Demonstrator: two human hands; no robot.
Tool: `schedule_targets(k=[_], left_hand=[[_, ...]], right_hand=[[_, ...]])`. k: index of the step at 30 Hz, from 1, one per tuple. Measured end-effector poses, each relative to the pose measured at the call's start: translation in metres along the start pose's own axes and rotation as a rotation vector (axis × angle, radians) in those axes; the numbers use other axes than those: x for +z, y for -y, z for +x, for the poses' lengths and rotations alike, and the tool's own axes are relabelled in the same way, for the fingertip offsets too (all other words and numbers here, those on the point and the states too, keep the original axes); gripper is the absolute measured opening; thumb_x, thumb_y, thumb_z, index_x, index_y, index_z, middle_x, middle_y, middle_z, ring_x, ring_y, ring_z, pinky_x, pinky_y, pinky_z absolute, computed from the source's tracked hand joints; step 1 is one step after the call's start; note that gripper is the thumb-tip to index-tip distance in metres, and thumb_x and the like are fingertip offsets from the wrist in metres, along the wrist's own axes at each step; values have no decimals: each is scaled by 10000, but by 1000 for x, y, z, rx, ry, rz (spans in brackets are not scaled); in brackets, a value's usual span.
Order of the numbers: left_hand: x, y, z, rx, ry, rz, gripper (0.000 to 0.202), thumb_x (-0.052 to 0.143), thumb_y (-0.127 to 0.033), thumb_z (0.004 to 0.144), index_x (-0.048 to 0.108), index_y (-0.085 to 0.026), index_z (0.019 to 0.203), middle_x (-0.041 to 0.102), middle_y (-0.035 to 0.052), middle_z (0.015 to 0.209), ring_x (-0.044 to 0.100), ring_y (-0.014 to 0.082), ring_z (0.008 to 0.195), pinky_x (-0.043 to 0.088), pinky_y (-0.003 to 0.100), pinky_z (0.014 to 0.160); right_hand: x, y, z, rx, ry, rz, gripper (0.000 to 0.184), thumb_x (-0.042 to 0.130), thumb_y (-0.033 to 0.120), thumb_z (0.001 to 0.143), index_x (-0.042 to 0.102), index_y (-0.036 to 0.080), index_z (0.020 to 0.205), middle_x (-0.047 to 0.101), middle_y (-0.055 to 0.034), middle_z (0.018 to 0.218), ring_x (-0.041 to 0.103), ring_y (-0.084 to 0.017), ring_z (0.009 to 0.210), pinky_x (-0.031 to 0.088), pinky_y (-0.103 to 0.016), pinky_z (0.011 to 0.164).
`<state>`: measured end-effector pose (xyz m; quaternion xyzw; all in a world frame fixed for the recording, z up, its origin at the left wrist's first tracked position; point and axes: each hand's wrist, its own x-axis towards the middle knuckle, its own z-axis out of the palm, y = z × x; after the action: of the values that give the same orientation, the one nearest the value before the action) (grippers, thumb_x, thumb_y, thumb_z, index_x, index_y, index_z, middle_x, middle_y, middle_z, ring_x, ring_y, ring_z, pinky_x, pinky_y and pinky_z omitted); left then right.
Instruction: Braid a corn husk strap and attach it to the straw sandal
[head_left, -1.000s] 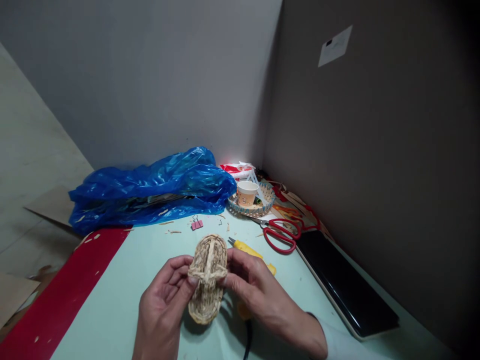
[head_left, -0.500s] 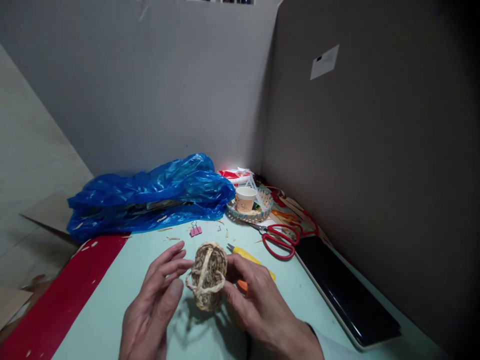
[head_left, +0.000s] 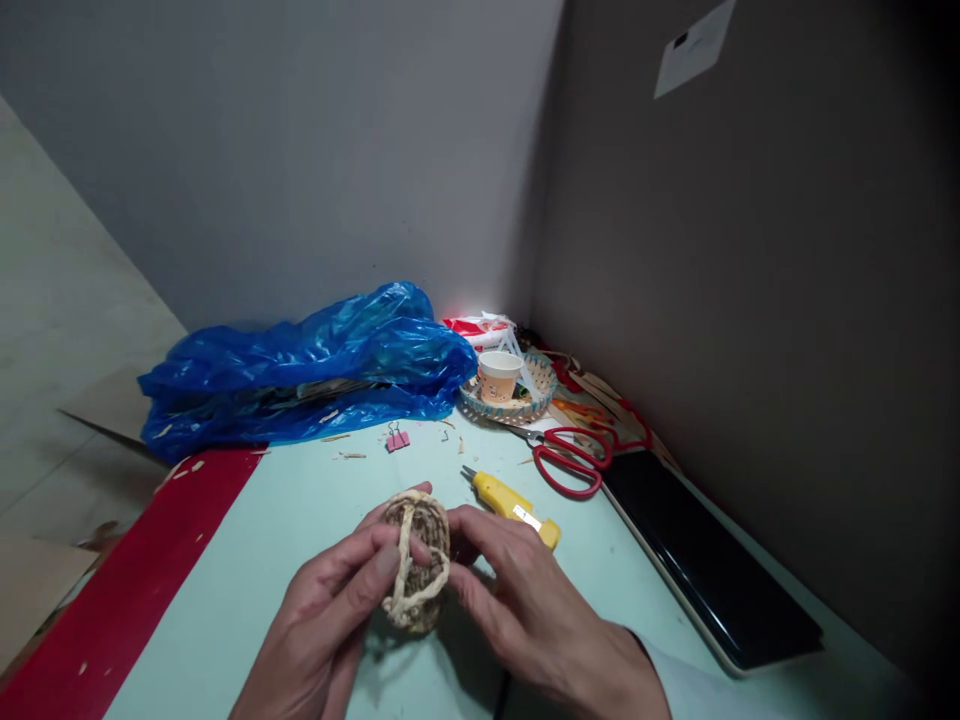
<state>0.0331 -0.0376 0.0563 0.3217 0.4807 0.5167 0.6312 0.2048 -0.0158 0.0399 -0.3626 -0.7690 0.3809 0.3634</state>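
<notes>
1. the woven piece is left of the yellow tool and nearer the wearer, held just above the table.
2. the left hand, left of the yellow tool, has its thumb and fingers clamped on the lengthwise strap; a fingertip seems to pass beneath it.
3. the right hand, on the tool's near side, has thumb and forefinger closed on the piece's right edge.
4. done, by the look of it: the oval base is woven, and strap and cross band are in place, meeting at the near end.
5. left: perhaps only shaping or checking; no long loose strand shows.
6. hidden: the underside, the strap's middle, most right fingertips. a dark cord, nearer than the yellow tool, is mostly covered and cut off.
</notes>
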Motion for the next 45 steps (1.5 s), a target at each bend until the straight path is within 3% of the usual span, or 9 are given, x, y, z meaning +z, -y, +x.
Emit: schedule_targets(k=[7,12,20,26,29,33,36,41,45], left_hand=[[5,-5,-3,-105,45,-62,117,728,-274,802,746,-166,761,705,96,1175,656,311,1095,536,354,929],[6,-3,0,-141,19,-89,103,731,-256,803,749,-189,879,719,73,1084,678,288,1012,551,372,869],[-4,6,10,63,10,193,233,710,-356,802,630,-199,649,589,21,1290,527,286,1215,362,360,1037],[-6,10,17,275,-126,528,278,700,-431,751,651,-206,595,615,89,1187,544,326,1155,403,387,976],[-2,10,14,234,-163,422,226,730,-425,743,725,-219,651,611,55,1280,559,308,1182,450,335,959],[4,10,7,164,-135,157,242,688,-454,796,786,-257,895,613,35,1348,553,298,1243,446,355,1029],[4,9,6,225,-158,198,297,657,-457,821,765,-265,1020,656,52,1302,512,311,1292,402,404,1082],[-2,7,10,256,-99,389,206,689,-425,797,786,-249,844,586,61,1363,495,330,1288,391,405,1069],[-5,8,9,214,-59,395,178,691,-397,800,751,-237,751,560,53,1358,526,317,1246,415,375,1026]], right_hand=[[-1,1,-2,4,27,-9,148,486,144,935,585,171,1041,664,-91,1070,594,-211,945,450,-350,856],[-1,2,-3,23,29,-34,137,473,133,943,573,164,1031,644,-86,1042,581,-205,946,447,-343,872],[4,-4,-3,28,19,-74,129,435,164,966,552,171,1020,620,-81,995,557,-219,922,455,-378,839],[9,-10,-4,77,-15,-95,95,451,153,957,544,170,969,617,-63,941,552,-204,863,450,-352,784],[9,-12,-2,80,-52,-114,89,472,136,941,550,174,961,621,-49,922,554,-189,832,435,-323,755],[4,-15,2,68,-96,-118,77,487,129,928,551,170,939,623,-37,892,547,-174,795,414,-298,725],[2,-16,3,55,-114,-102,73,492,157,936,561,172,954,631,-30,888,538,-165,760,396,-288,691],[2,-12,2,58,-81,-99,72,505,156,928,574,171,939,643,-21,870,539,-156,741,383,-278,673],[2,-9,3,59,-53,-114,87,507,142,914,588,158,942,646,-30,857,543,-160,737,395,-283,678]])
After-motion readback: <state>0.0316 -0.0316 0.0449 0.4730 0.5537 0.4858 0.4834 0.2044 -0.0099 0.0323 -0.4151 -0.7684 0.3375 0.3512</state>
